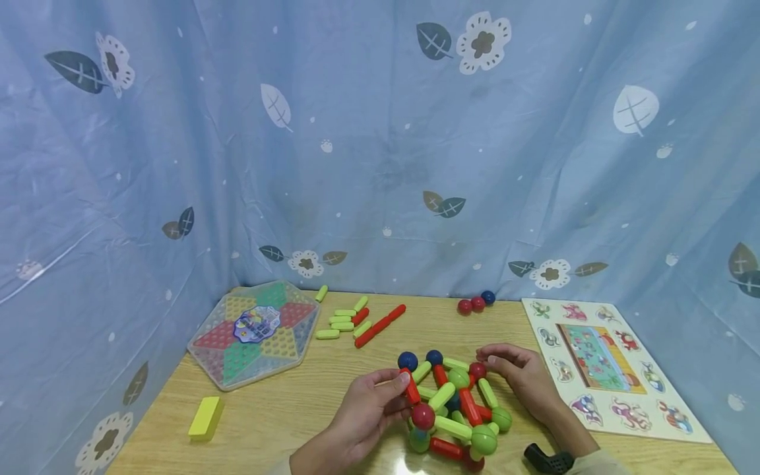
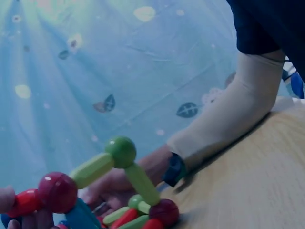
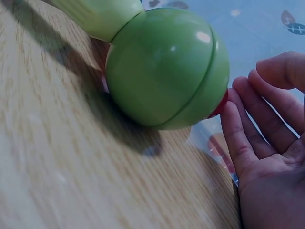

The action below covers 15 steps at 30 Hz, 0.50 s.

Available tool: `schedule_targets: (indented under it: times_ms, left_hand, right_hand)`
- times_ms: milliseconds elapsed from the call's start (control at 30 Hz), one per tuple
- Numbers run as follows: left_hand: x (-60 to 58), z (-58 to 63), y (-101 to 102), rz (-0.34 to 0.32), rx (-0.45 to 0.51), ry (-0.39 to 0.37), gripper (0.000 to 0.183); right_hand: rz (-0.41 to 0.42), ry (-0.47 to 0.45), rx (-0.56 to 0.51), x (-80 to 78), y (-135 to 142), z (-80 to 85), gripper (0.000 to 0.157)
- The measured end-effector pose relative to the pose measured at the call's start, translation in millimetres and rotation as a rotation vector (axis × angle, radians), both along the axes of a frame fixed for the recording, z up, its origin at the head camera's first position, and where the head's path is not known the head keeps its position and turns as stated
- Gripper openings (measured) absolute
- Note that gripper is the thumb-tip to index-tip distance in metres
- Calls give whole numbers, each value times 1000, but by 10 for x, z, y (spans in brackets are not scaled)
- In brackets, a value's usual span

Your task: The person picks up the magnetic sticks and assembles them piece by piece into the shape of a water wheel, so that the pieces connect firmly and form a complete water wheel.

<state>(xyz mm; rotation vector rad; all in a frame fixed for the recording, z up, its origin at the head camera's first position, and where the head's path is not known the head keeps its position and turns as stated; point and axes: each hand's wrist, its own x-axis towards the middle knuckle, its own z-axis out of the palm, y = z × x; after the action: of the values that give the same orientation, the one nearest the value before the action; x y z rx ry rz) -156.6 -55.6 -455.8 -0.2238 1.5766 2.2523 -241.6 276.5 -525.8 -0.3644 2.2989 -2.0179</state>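
A structure of magnetic balls and rods in green, red and blue stands on the table before me. My left hand (image 1: 369, 410) pinches a red magnetic rod (image 1: 411, 388) between thumb and fingers at the structure's left side. That rod joins a red ball (image 1: 423, 417), which also appears in the left wrist view. On the far right side, my right hand (image 1: 525, 379) has its fingers loosely extended by a red ball (image 1: 477, 371); whether they touch it, I cannot tell. A green ball (image 3: 164, 69) fills much of the right wrist view, apart from the palm.
Loose green rods (image 1: 342, 326) and joined red rods (image 1: 380, 326) lie behind the structure. Two red balls and a blue ball (image 1: 488, 297) sit near the curtain. A game board (image 1: 204, 356), yellow block (image 1: 206, 418), picture board (image 1: 600, 409) and black object (image 1: 549, 460) surround the work.
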Motion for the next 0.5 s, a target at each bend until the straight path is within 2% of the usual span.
schedule_targets:
  times_ms: [200, 400, 500]
  left_hand:
    - [3, -46, 44, 8, 20, -28, 43]
    - [-24, -65, 82, 26, 27, -18, 65]
    - [-31, -74, 99, 44, 1, 2, 71]
  right_hand:
    - [-4, -3, 8, -4, 1, -5, 30]
    - [-2, 17, 9, -10, 5, 1, 30]
    - [5, 20, -7, -4, 0, 7, 30]
